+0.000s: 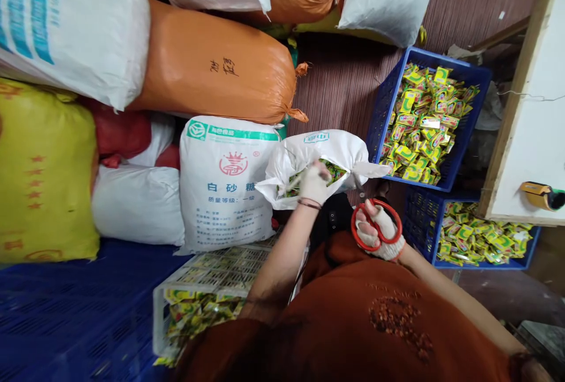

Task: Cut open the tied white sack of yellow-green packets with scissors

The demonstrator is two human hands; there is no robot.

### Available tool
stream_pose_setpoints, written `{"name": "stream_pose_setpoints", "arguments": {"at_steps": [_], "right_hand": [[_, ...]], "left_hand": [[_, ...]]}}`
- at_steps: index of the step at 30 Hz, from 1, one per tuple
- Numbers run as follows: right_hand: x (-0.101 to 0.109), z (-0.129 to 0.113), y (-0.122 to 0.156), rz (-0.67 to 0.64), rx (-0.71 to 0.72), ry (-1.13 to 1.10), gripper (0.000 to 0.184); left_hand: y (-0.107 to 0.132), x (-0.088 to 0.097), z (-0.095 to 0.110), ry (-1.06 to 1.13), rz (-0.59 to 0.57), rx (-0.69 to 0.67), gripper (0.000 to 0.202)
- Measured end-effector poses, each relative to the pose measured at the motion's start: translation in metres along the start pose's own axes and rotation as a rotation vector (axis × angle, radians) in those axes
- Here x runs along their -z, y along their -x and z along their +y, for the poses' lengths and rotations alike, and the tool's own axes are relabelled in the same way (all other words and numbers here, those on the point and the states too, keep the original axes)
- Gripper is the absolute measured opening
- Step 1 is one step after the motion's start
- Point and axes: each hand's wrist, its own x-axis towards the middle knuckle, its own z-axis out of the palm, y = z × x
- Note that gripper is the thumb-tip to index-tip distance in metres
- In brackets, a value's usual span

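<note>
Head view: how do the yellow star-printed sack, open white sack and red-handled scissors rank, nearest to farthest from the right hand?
From the white-gloved right hand:
1. Red-handled scissors: in its grip.
2. Open white plastic sack: close by, up and to the left.
3. Yellow star-printed sack: at the far left edge.

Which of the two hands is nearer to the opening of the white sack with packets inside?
Left. The left hand is at the opening of the white sack; the right hand is outside, to the right, holding red-handled scissors.
</note>
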Motion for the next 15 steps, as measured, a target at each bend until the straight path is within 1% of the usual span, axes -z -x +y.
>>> {"name": "stream_pose_setpoints", "arguments": {"at_steps": [2,4,6,7,8,9,11,13,15], "right_hand": [[-0.002,-0.006,0.02,0.042,0.076,0.169,0.055],[-0.006,-0.013,0.033,0.051,0.136,0.279,0.062],[-0.009,-0.019,0.036,0.061,0.183,0.319,0.071],[-0.009,-0.021,0.035,0.075,0.211,0.331,0.074],[-0.01,-0.022,0.033,0.096,0.242,0.346,0.075],[-0.01,-0.023,0.031,0.12,0.276,0.36,0.075],[-0.009,-0.024,0.029,0.16,0.322,0.382,0.072],[-0.008,-0.023,0.03,0.175,0.326,0.406,0.072],[-0.006,-0.022,0.032,0.189,0.314,0.461,0.073]], "left_hand": [[-0.019,0.019,0.02,0.107,0.037,-0.022,0.043],[-0.03,0.04,0.036,0.203,0.032,-0.113,0.044],[-0.031,0.055,0.042,0.153,-0.032,-0.219,0.045],[-0.028,0.057,0.04,0.055,-0.074,-0.257,0.043],[-0.024,0.056,0.034,-0.086,-0.117,-0.276,0.039],[-0.019,0.05,0.026,-0.228,-0.157,-0.28,0.034],[-0.009,0.029,0.005,-0.436,-0.224,-0.272,0.021],[0.0,0.003,-0.016,-0.533,-0.278,-0.259,0.017],[0.009,-0.016,-0.033,-0.529,-0.299,-0.225,0.013]]}}
